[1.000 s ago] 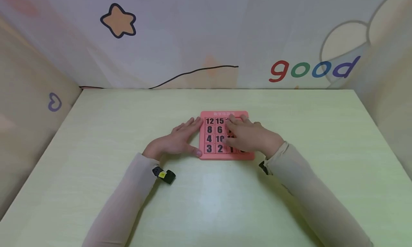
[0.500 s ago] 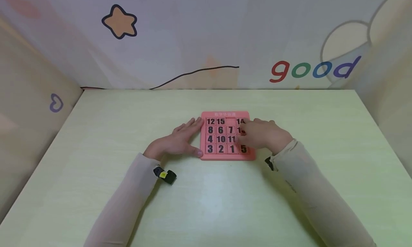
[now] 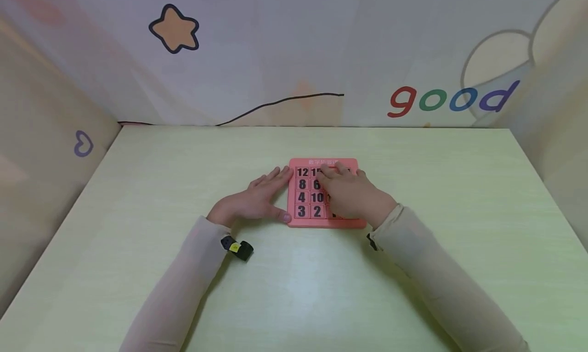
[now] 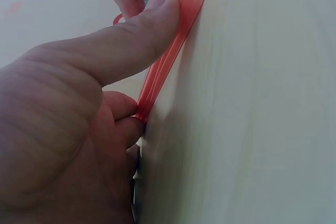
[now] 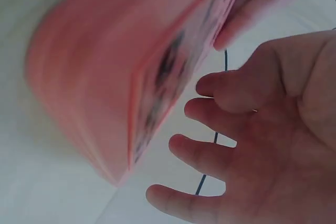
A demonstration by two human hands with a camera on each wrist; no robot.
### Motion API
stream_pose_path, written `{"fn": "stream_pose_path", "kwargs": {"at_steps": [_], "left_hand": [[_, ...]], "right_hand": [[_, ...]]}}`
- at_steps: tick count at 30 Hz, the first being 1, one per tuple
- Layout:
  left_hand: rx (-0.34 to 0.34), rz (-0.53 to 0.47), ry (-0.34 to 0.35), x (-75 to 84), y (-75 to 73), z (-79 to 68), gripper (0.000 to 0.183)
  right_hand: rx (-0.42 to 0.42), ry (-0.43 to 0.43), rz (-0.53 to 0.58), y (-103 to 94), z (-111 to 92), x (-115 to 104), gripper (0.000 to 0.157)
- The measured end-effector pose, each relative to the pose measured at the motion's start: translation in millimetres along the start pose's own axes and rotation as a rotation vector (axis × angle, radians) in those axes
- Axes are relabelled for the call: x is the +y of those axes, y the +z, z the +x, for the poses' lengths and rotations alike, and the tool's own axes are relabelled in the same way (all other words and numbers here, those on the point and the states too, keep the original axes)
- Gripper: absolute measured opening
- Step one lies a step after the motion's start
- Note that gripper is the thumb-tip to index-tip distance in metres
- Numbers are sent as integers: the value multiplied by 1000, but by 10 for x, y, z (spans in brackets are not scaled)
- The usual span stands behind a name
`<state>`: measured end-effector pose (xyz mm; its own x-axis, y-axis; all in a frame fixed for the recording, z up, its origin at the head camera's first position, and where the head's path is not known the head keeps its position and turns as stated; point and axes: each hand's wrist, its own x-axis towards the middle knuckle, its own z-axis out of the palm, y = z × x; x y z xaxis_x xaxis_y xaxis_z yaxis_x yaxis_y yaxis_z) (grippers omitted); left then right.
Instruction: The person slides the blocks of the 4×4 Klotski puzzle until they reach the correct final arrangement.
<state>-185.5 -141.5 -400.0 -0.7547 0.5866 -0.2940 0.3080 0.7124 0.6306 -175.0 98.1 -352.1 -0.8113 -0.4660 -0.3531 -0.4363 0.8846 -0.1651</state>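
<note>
A pink number sliding puzzle (image 3: 317, 223) lies flat on the table, its numbered tiles in a square frame. My left hand (image 3: 250, 201) rests along its left side in the head view, fingertips at the upper edge and thumb at the lower corner. In the left wrist view the thumb (image 4: 142, 35) presses on the puzzle's pink side (image 4: 170, 51). My right hand (image 3: 353, 196) lies over the tiles, fingertips at the top row beside the 15, hiding most of the right half. The right wrist view shows its fingers (image 5: 202, 156) spread and slightly bent above the tiles.
The pale green table (image 3: 294, 291) surrounds the puzzle. A printed curtain (image 3: 275, 51) with a star and the word "good" stands behind the table's back edge, and more cloth closes the left and right sides. A dark wrist strap (image 3: 237, 248) sits at the left cuff.
The right hand moved right, uncovering a gap in the top row's third place, then came back left over the tiles. The left hand holds its place at the puzzle's left edge.
</note>
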Motion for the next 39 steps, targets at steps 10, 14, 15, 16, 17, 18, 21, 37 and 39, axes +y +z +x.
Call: {"fn": "stream_pose_path", "kwargs": {"at_steps": [10,14,15,16,17,18,21,37,39], "left_hand": [[-8,-19,-17,-22,28,-29,109],[-2,-17,-17,-37,25,-26,111],[0,-13,-17,-44,21,-24,111],[2,-11,-17,-48,17,-21,111],[4,-9,-16,-54,12,-18,111],[6,-6,-16,-59,8,-15,111],[-2,-6,-16,-59,-2,-12,110],[-1,-4,2,5,-26,-35,108],[-7,-4,5,-3,-21,-27,109]], "right_hand": [[-26,47,23,89,-10,36,61],[-31,107,20,16,-65,104,54],[-30,116,16,-5,-72,113,54],[-24,123,7,-12,-70,120,53],[-16,124,0,-16,-60,118,52],[-10,120,-8,-18,-47,111,53],[9,80,-18,-16,5,43,54],[-47,17,61,-93,197,-219,58],[-46,31,57,-100,173,-181,55]]}}
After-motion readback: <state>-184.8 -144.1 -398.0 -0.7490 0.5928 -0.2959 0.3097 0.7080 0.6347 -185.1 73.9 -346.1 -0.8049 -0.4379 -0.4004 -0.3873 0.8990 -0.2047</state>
